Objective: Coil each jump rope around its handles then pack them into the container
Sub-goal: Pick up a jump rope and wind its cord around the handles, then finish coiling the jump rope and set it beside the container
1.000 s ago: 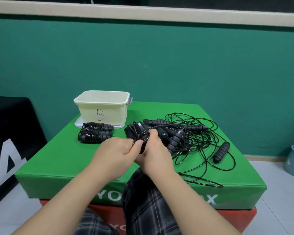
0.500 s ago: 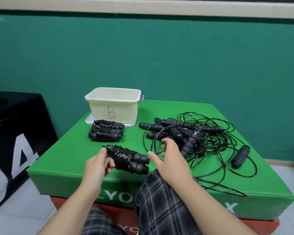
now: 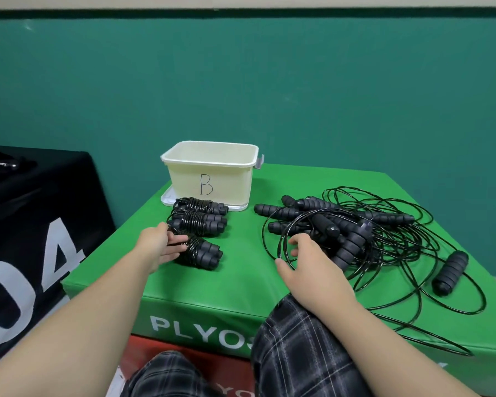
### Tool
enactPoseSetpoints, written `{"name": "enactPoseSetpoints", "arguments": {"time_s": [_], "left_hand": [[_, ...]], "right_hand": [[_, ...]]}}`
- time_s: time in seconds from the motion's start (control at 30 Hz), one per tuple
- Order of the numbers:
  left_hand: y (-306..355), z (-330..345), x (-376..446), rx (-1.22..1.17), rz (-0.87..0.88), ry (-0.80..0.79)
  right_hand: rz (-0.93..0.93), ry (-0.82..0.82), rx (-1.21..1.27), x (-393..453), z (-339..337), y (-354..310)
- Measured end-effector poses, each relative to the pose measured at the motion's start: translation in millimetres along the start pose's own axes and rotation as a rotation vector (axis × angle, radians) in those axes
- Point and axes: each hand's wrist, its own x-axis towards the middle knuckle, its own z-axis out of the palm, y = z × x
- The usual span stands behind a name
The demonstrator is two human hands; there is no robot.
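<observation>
A cream container (image 3: pixel 212 179) marked "B" stands open at the back of the green plyo box (image 3: pixel 241 290). Two coiled jump ropes (image 3: pixel 201 216) lie just in front of it. A third coiled jump rope (image 3: pixel 204 253) rests on the box below them, and my left hand (image 3: pixel 158 245) holds its left end, thumb above and fingers alongside. To the right lies a tangle of loose black ropes and handles (image 3: pixel 355 233). My right hand (image 3: pixel 307 262) rests on the tangle's near-left edge, fingers relaxed, with cord loops running across them.
One black handle (image 3: pixel 450 273) lies apart at the right, its cord trailing toward the box's front edge. The container stands on a white lid (image 3: pixel 166 199). A black box (image 3: pixel 40 224) stands to the left. My plaid-clad knee (image 3: pixel 298 353) presses against the green box's front.
My left hand carried the freshly coiled rope away from my right hand, forward and left, down beside the two finished bundles. My right hand let go and moved onto the tangle.
</observation>
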Motion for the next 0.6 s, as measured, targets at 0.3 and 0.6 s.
{"name": "enactPoseSetpoints", "arguments": {"time_s": [0.3,0.6], "left_hand": [[3.2,14.8,26.4,-0.125,-0.014,0.028],[-2.8,23.5,27.4,-0.151,0.074,-0.044]], "right_hand": [[-0.013,0.007,0.035,0.9,-2.5,1.3],[0.033,0.029,0.139,8.4,-3.8,6.3]]}}
